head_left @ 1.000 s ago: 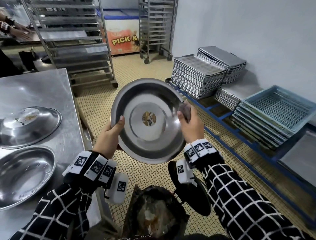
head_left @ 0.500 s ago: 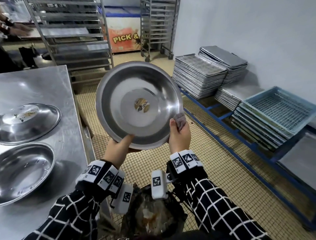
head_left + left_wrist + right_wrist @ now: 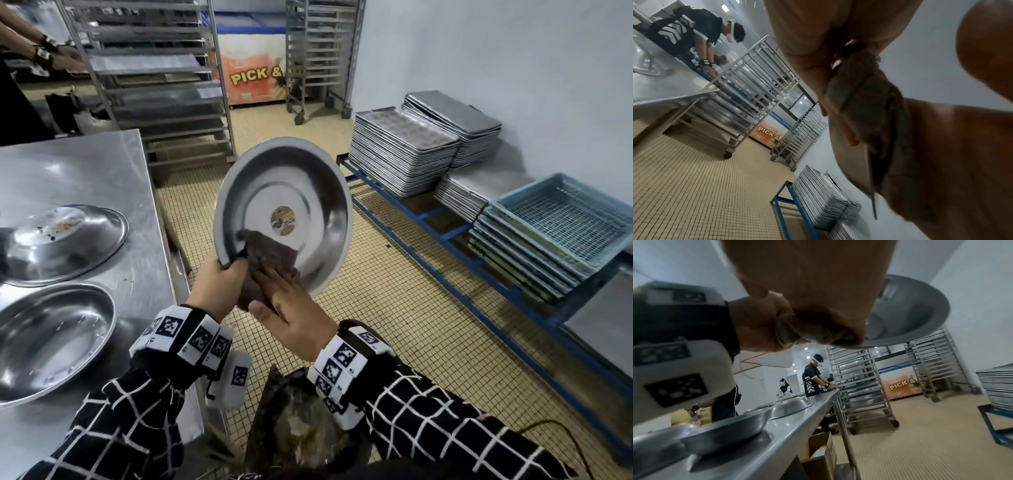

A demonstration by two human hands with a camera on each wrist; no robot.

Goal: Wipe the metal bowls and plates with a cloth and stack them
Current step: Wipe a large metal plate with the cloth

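A round metal bowl [image 3: 301, 192] with a sticker in its middle is held up over the floor, its inside facing me. My left hand [image 3: 221, 279] grips its lower left rim. A dark cloth [image 3: 270, 251] lies on the bowl's inner wall, and my right hand [image 3: 286, 294] presses on it with flat fingers. In the left wrist view the cloth [image 3: 865, 97] hangs over the rim beside my curled fingers. On the steel table [image 3: 89, 171] to the left sit an upside-down bowl [image 3: 65, 240] with crumbs on it and an upright bowl [image 3: 51, 339].
A dirty bin [image 3: 301, 435] stands below my hands. A blue floor rack [image 3: 442, 236] on the right carries stacked metal trays [image 3: 400, 154] and blue crates [image 3: 561, 219]. Rolling racks [image 3: 164, 78] stand behind the table, and another person [image 3: 34, 51] works at the far left.
My right hand left the bowl's right rim and now presses the cloth flat inside the bowl near my left hand. The bowl dropped and shifted slightly right, held by the left hand alone.
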